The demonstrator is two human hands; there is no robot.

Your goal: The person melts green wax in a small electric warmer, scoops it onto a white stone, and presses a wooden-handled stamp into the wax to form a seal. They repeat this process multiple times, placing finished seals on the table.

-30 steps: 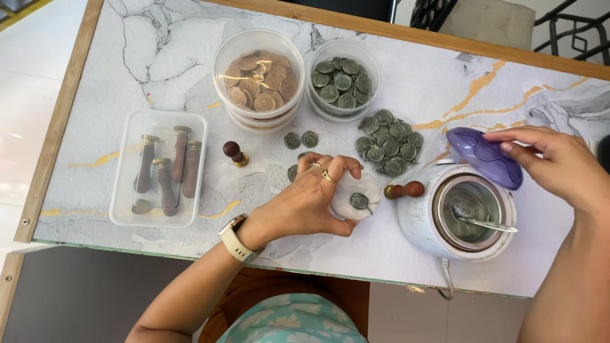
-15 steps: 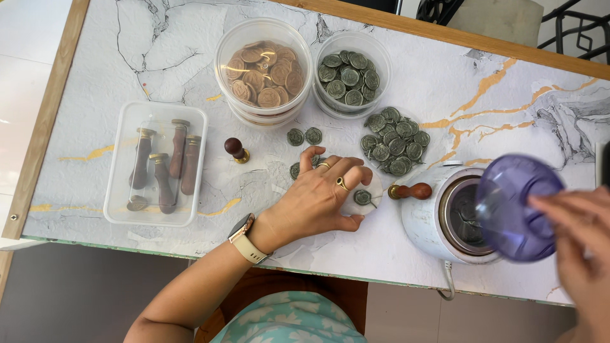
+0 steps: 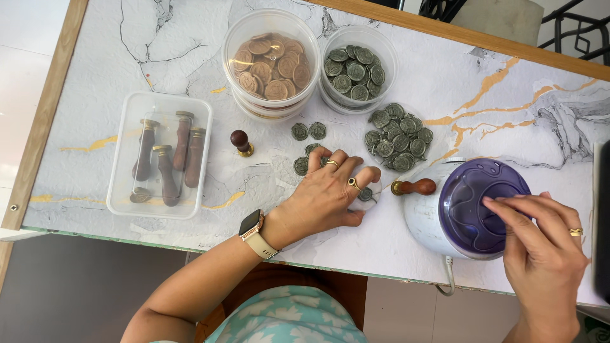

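Her right hand rested with its fingertips pressed on the translucent purple lid, which sat closed on the white melting pot at the table's near edge; the fingers were only loosely curled, pinching nothing. The left hand lay spread and flat on the marble table, fingers wide, covering a small white sheet with a grey-green wax seal showing beside her ring finger. A wooden-handled stamp lay just beside the pot. Further out, loose grey-green seals were heaped near the pot, more filled a round tub, bronze ones filled its neighbour, and a clear tray of stamps sat to the left.
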